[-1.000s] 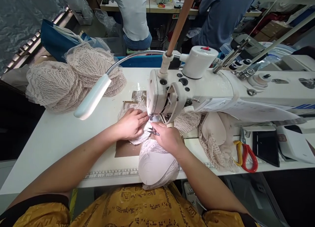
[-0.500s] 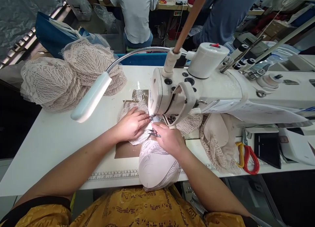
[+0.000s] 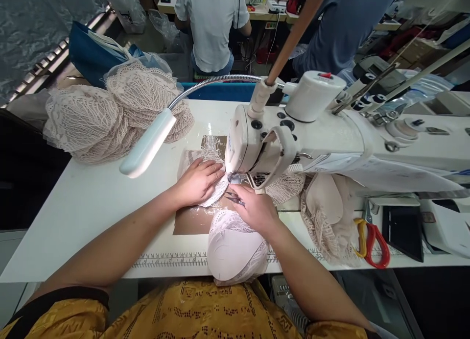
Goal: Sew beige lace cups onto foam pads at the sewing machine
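My left hand (image 3: 200, 181) lies flat, fingers stretched, on a pale lace piece (image 3: 187, 158) left of the needle area of a white sewing machine (image 3: 238, 138). My right hand (image 3: 255, 206) is closed around small thread snips (image 3: 235, 198), whose pointed dark blades stick out to the left. Its fingertips are close to the presser foot (image 3: 230, 177), at the edge of the lace. Part of the lace is hidden under my left hand. In front of my right wrist sits a white moulded cup with lace (image 3: 235, 253), near the table's front edge.
Stacked beige lace cups (image 3: 84, 121) stand at the left behind a lamp (image 3: 149, 143) on a bendy neck. More lace cups (image 3: 323, 202) lie right, beside red-and-yellow-handled scissors (image 3: 376, 248). A printed ruler (image 3: 169, 259) runs along the front edge. A person (image 3: 211, 30) sits beyond the table.
The lace under my left hand has turned and slid away from me, along the needle. My right hand stays near the presser foot with the snips. The whole view has shifted slightly.
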Motion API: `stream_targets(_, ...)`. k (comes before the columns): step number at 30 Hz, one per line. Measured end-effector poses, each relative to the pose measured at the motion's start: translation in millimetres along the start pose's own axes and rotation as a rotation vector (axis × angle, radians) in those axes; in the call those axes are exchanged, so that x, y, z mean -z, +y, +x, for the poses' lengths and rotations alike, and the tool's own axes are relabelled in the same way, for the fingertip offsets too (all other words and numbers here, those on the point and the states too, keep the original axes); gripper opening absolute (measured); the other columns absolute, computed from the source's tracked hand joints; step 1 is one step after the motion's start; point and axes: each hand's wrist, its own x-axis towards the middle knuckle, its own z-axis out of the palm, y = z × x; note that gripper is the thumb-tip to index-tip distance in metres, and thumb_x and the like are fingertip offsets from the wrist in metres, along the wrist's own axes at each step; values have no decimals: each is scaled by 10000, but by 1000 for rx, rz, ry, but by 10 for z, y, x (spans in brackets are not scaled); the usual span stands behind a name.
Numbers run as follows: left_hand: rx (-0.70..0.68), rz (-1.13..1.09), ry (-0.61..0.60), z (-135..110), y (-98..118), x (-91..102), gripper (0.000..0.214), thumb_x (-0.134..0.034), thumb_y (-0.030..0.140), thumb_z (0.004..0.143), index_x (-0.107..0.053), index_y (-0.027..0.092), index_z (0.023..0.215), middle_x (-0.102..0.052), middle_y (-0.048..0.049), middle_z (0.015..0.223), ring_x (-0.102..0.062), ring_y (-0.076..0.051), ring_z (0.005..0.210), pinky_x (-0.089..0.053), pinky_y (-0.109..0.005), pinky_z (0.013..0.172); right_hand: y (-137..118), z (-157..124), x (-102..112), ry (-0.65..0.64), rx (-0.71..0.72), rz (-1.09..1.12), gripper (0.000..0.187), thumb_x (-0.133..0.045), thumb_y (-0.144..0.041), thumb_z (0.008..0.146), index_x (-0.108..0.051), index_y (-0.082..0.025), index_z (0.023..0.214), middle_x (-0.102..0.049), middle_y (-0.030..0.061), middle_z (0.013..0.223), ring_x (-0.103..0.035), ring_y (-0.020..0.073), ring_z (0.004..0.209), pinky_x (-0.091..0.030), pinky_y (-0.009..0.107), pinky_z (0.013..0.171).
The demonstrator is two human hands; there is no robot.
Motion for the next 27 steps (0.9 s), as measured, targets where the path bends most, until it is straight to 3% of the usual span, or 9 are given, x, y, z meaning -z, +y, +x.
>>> stream_targets(5, 56, 13, 29, -60, -39, -61, 457, -381, 228, 927, -514, 141, 1356, -478, -158, 1434, -403, -336, 1321, -327, -536, 1052, 104, -221, 327, -96, -90, 169, 299, -513, -504, 892, -663, -245, 882, -677, -2, 731, -608, 180, 644, -400, 267, 580)
stream_targets(8, 77, 28, 39, -92, -29, -67, 464, -363, 246, 943, -490, 149, 1380, -449, -150, 1462, -383, -359, 1335, -331, -556, 1042, 173, -493, 431, -197, -120, 185, 263, -558, -494, 862, -630, -243, 830, -646, -12, 703, -563, 173, 601, -360, 259, 537)
stream_targets(10, 123, 31, 36, -107, 10, -36, 460, -379, 243, 936, -495, 157, 1372, -446, -146, 1464, -378, -370, 1335, -328, -564, 1043, 179, -656, 399, -242, -124, 173, 199, -631, -433, 813, -606, -236, 793, -622, -21, 690, -544, 171, 604, -349, 257, 537)
stream_targets(12, 207, 8, -4, -120, 61, 31, 444, -405, 237, 920, -514, 150, 1342, -444, -156, 1458, -375, -380, 1332, -331, -567, 1038, 145, -756, 310, -283, -87, 172, 249, -585, -399, 847, -538, -224, 678, -567, -24, 631, -524, 170, 600, -346, 260, 542)
stream_targets(17, 383, -76, -115, -263, 58, 328, 298, -510, 184, 818, -615, 130, 1092, -563, -177, 1280, -535, -351, 1133, -450, -456, 880, -78, -661, 148, -131, 31, 259, 309, -439, -409, 930, -558, -214, 720, -629, 39, 783, -604, 213, 772, -453, 304, 694)
stream_targets(20, 469, -125, -154, -558, -67, 483, 293, -550, 174, 749, -594, 154, 1038, -653, -122, 1062, -622, -262, 884, -451, -320, 677, -279, -458, 159, -86, 43, 313, 303, -424, -420, 938, -605, -210, 816, -666, 60, 851, -620, 227, 822, -467, 320, 728)
stream_targets(22, 521, -147, -181, -852, -156, 533, 201, -558, 219, 726, -586, 170, 919, -662, -71, 874, -610, -224, 740, -382, -279, 568, -440, -302, 147, -120, 32, 400, 292, -425, -425, 943, -590, -214, 825, -663, 36, 750, -623, 211, 743, -471, 311, 684)
stream_targets(24, 547, -172, -199, -1188, -230, 551, 66, -540, 250, 720, -530, 185, 731, -613, -26, 716, -568, -194, 642, -310, -270, 515, -631, -130, 83, -203, 15, 560, 284, -419, -442, 947, -551, -224, 822, -649, 8, 657, -611, 188, 625, -476, 299, 603)
stream_targets(27, 586, -218, -153, -1651, -327, 638, 170, -497, 292, 761, -443, 191, 635, -564, -5, 653, -531, -180, 619, -287, -272, 528, -982, 177, -79, -254, 18, 798, 268, -438, -467, 934, -527, -232, 840, -678, 24, 723, -629, 186, 597, -497, 300, 520)
